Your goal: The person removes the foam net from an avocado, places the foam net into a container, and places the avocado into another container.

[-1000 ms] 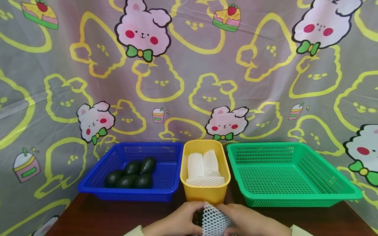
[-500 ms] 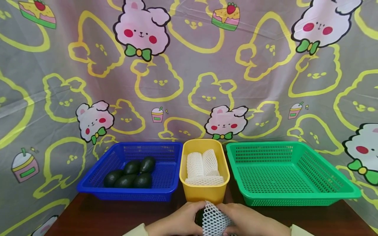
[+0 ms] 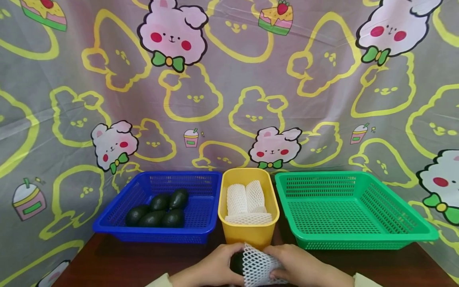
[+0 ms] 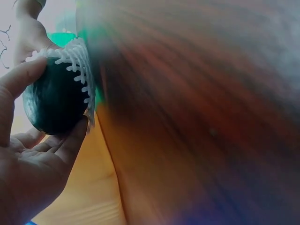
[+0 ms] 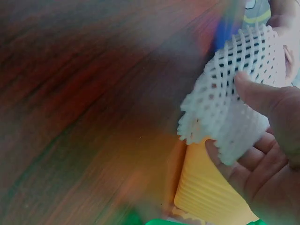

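Note:
Between both hands, in front of the yellow bin, a dark green avocado (image 4: 56,96) sits partly inside a white foam net sleeve (image 3: 259,266). My left hand (image 3: 211,266) grips the avocado's bare end, thumb on one side and fingers on the other, as the left wrist view shows. My right hand (image 3: 305,265) pinches the net sleeve (image 5: 239,93) between thumb and fingers on its other side. Dark avocado skin shows through the mesh in the right wrist view. The sleeve's far end hangs loose there.
A blue basket (image 3: 150,235) at left holds several avocados (image 3: 173,218). The yellow bin (image 3: 249,235) in the middle holds several white net sleeves (image 3: 237,199). At right stands a green basket (image 3: 365,241). A patterned cloth (image 3: 229,79) hangs behind the wooden table (image 3: 118,263).
Both hands have shifted slightly left with the avocado and sleeve. More of the avocado's dark bare end now shows beside the left hand. The baskets and bin have stayed put.

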The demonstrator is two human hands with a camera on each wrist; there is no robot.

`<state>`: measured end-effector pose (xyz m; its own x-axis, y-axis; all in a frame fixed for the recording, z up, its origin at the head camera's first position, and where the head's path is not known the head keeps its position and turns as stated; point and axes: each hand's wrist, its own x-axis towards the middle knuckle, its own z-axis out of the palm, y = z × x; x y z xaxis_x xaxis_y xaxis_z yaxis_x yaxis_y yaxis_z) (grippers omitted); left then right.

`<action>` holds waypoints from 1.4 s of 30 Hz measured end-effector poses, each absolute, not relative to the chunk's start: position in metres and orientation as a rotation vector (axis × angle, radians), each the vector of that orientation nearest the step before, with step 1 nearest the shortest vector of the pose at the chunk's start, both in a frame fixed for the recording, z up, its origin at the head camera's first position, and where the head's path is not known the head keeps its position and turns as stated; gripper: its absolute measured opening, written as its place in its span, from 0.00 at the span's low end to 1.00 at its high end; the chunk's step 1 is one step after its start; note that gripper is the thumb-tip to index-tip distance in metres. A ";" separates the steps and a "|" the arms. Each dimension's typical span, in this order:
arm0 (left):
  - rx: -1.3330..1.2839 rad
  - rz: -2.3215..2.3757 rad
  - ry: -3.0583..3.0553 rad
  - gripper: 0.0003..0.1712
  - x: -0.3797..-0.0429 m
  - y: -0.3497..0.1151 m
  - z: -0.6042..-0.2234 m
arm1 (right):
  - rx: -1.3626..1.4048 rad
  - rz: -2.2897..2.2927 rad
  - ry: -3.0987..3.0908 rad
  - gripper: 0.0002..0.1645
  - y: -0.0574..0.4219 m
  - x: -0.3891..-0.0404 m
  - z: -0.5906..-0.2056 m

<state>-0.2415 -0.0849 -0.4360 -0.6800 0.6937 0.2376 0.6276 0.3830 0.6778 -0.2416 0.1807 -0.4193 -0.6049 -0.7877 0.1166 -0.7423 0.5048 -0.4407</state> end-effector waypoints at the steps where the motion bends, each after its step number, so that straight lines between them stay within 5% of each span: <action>1: 1.202 1.191 2.548 0.32 -0.241 -0.086 -0.436 | -1.351 -0.710 2.646 0.18 0.181 -0.241 -0.419; 19: 1.152 1.289 2.531 0.33 -0.235 -0.106 -0.431 | -1.269 -0.753 2.751 0.08 0.177 -0.237 -0.413; 42: 0.990 1.461 2.402 0.32 -0.229 -0.128 -0.420 | -1.209 -0.648 2.812 0.11 0.187 -0.226 -0.397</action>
